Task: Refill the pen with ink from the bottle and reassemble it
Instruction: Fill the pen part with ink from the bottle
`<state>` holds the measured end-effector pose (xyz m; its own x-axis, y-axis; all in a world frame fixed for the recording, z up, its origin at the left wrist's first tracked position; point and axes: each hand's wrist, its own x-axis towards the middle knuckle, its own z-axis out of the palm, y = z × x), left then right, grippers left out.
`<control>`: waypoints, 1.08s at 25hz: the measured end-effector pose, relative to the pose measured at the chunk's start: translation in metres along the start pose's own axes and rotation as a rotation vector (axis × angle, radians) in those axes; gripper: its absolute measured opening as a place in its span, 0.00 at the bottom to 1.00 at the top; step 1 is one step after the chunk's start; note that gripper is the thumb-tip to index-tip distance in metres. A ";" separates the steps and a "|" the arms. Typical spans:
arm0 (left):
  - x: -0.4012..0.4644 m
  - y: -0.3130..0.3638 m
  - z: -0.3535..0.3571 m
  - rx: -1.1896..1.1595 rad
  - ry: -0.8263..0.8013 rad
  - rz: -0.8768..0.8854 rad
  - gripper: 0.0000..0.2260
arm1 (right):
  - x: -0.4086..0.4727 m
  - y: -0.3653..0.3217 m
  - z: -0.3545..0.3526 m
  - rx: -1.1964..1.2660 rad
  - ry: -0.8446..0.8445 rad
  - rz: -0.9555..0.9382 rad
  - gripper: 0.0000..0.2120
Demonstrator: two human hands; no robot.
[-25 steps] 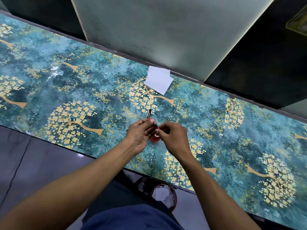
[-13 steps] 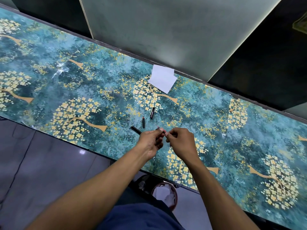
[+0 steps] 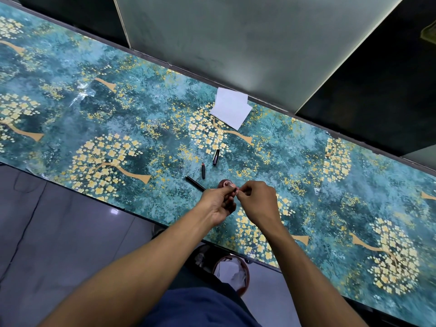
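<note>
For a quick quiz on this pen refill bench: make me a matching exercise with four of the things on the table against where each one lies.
Things:
1. white paper
2. pen cap
3. red-tipped pen section
4. ink bottle

Places:
A. just beyond the fingertips of both hands
B. at the far edge of the table, by the wall panel
C. between the long black barrel and the pen cap
D. nearer than the white paper, right of the red-tipped piece

Pairs: 1-B, 2-D, 3-C, 4-A

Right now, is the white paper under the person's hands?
No, the white paper lies far back by the wall, well away from both hands.
</note>
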<state>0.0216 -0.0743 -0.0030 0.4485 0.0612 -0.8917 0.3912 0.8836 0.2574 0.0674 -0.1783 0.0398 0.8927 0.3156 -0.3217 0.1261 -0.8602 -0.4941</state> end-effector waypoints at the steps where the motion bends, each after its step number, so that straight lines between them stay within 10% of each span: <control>1: 0.000 0.000 0.000 -0.002 -0.002 -0.006 0.05 | 0.000 0.000 -0.001 -0.005 0.003 -0.001 0.06; 16: 0.005 0.003 0.001 -0.046 0.007 -0.081 0.04 | 0.007 -0.004 -0.002 -0.061 -0.066 0.075 0.20; 27: 0.001 0.005 -0.001 -0.080 -0.017 -0.154 0.06 | 0.012 -0.008 0.002 -0.263 -0.069 -0.092 0.12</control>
<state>0.0231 -0.0697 -0.0026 0.4016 -0.0849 -0.9119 0.3917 0.9160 0.0872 0.0762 -0.1671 0.0386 0.8421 0.4155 -0.3437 0.3206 -0.8983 -0.3004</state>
